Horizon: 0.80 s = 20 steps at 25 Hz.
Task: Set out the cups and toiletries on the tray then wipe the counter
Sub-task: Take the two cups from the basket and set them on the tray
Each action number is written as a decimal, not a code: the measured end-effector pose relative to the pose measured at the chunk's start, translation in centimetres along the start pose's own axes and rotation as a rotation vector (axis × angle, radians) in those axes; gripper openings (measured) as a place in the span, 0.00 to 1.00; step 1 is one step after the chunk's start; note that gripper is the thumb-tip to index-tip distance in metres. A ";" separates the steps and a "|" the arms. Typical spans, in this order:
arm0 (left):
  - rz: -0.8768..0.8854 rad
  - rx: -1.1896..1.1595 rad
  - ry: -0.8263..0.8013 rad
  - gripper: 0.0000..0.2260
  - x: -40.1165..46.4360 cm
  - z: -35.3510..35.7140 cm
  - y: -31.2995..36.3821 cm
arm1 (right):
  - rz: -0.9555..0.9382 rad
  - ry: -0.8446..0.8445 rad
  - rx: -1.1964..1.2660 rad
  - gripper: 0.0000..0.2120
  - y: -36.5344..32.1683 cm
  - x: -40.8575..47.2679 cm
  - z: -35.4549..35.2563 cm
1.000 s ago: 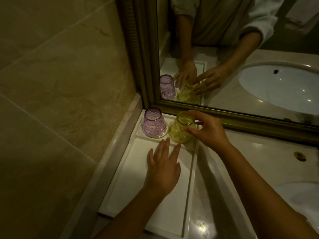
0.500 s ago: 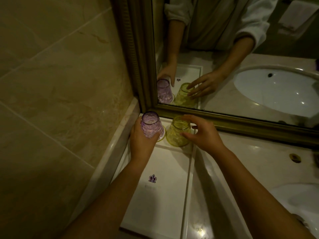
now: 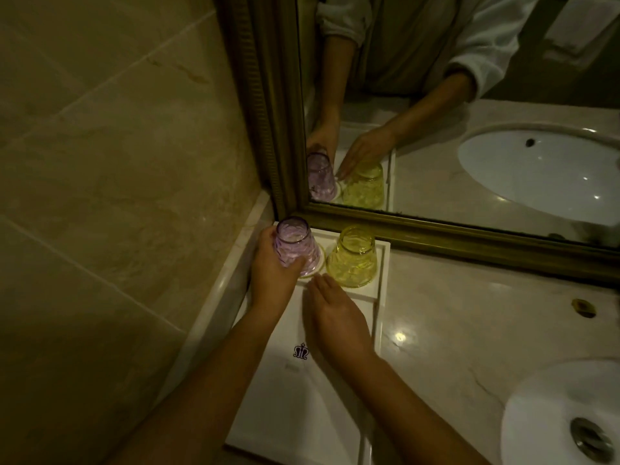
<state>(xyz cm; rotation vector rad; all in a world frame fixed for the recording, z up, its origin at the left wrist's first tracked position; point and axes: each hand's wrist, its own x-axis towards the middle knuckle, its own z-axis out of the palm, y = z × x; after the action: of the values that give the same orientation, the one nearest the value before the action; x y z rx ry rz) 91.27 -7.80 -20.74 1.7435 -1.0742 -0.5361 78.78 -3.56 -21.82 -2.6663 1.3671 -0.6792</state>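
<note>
A white rectangular tray (image 3: 302, 417) lies on the marble counter against the left wall, with a small crown logo printed on it. At its far end two upturned textured glass cups stand side by side on round coasters: a purple cup (image 3: 295, 246) on the left and a yellow cup (image 3: 353, 258) on the right. My left hand (image 3: 273, 273) is wrapped around the purple cup from its left side. My right hand (image 3: 335, 315) rests flat on the tray with fingers together, its fingertips at the coaster in front of the purple cup, apart from the yellow cup.
A gold-framed mirror (image 3: 469, 245) runs along the back of the counter and reflects the cups, hands and sleeves. A white basin (image 3: 553, 421) with a metal drain sits at the lower right. A brass overflow fitting (image 3: 583, 307) is set in the counter. Marble wall tiles close off the left.
My right hand has let go of the yellow cup and moved left and down onto the tray. My left hand keeps its hold on the purple cup. The view has moved closer.
</note>
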 end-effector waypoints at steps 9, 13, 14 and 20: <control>0.001 0.025 0.030 0.29 0.5 -0.2 0.0 | 0.104 -0.145 -0.125 0.23 -0.3 0.8 1.2; 0.004 0.052 0.025 0.29 0.3 -0.1 -0.3 | 0.126 -0.182 -0.105 0.26 -0.6 0.8 1.0; 0.000 0.057 0.021 0.30 0.3 -0.2 -0.4 | 0.124 -0.190 -0.090 0.26 -0.6 0.7 0.9; 0.014 0.053 0.015 0.30 0.2 -0.1 -0.7 | 0.106 -0.242 0.000 0.26 0.2 0.7 1.4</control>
<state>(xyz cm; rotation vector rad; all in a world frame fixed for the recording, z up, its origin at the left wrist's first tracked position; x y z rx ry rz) 91.76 -7.79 -21.29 1.7823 -1.0988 -0.4890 79.57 -4.42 -22.84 -2.5508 1.4269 -0.3331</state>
